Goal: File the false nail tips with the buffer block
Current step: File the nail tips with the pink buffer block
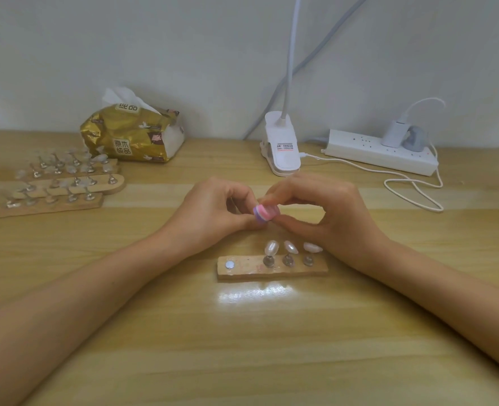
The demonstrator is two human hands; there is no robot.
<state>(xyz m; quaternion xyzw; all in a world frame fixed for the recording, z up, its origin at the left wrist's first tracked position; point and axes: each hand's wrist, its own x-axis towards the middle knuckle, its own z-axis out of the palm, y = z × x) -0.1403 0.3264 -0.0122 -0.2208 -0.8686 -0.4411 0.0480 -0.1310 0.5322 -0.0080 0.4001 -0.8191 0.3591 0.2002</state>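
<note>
Odds and ends along the far side of a wooden table (242, 347).
A gold tissue pack (131, 134) sits at ten o'clock, one white tissue poking out. A white clip lamp (282, 148) stands at twelve, its neck rising past the wall. A power strip (380, 155) lies at two with a charger (393, 133) plugged in, and a white cable (441, 209) loops beside it.

Pink-and-purple buffer block (265, 213), gold tissue pack (131, 136)

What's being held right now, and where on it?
The buffer block, pinched at its right end by the right hand, thumb and forefinger. The left hand curls against its left end; anything else in it is hidden.
</note>
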